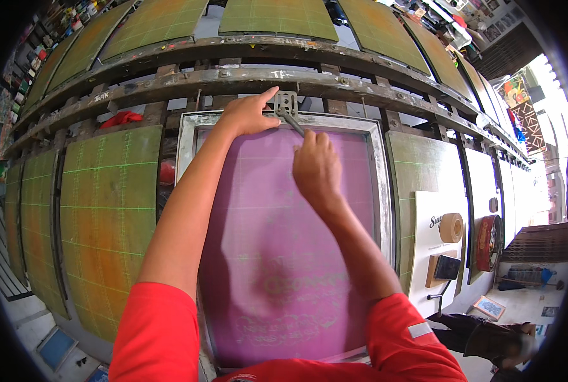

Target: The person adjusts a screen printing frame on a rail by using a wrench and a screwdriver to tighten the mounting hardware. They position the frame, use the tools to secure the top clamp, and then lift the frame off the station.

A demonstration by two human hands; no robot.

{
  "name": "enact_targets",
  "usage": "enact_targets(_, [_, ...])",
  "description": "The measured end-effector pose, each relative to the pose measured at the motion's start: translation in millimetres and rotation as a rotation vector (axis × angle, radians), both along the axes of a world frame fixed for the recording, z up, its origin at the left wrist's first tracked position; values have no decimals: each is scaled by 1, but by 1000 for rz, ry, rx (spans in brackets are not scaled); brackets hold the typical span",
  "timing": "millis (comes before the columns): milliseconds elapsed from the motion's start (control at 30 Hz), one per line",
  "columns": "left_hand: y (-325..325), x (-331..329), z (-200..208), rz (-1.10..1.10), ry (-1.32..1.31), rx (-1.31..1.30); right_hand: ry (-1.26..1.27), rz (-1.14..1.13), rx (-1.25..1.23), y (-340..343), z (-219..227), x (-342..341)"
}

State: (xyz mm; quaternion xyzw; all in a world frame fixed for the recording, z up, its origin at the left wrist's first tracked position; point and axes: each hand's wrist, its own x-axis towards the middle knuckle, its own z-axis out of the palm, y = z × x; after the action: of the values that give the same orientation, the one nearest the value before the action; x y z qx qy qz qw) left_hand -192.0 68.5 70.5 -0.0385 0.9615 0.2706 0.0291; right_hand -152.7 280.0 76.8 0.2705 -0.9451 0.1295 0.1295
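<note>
A screen-printing frame point(381, 191) with a pale rim and purple mesh point(277, 223) lies in front of me, with faint greenish lettering on the mesh. At its far edge sits a grey metal bracket point(286, 102) with holes, next to the dark rail. My left hand point(249, 116) lies over the far rim, index finger and thumb spread apart beside the bracket's left side. My right hand point(318, 162) is closed around the near end of a slim grey wrench-like tool point(291, 122), whose far end meets the bracket. The tool's gripped end is hidden in my fist.
Green-orange printing boards point(109, 210) line both sides and the far side of long rails point(201, 83). On the right, a white board point(424, 254) carries a tape roll point(451, 228), a dark block point(447, 267) and a black-handled tool point(440, 297). Another person point(494, 340) is at lower right.
</note>
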Motion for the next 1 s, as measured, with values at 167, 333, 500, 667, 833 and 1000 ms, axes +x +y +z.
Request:
enact_targets(167, [-1, 0, 0, 4, -5, -13, -84, 61, -9, 1, 4, 7])
enact_targets(333, [-3, 0, 0, -7, 11, -15, -224, 118, -119, 3, 17, -16])
enact_targets(500, [-1, -2, 1, -19, 5, -33, -181, 96, -161, 7, 0, -36])
enact_targets(667, [-1, 0, 3, -8, -26, -18, -62, 162, -235, 36, 16, -57])
enact_targets(833, [1, 0, 5, -5, -37, -18, -98, 284, -183, 57, 11, -93])
enact_targets(1000, [1, 0, 5, -2, -23, -23, -131, 336, -196, 55, 5, -107])
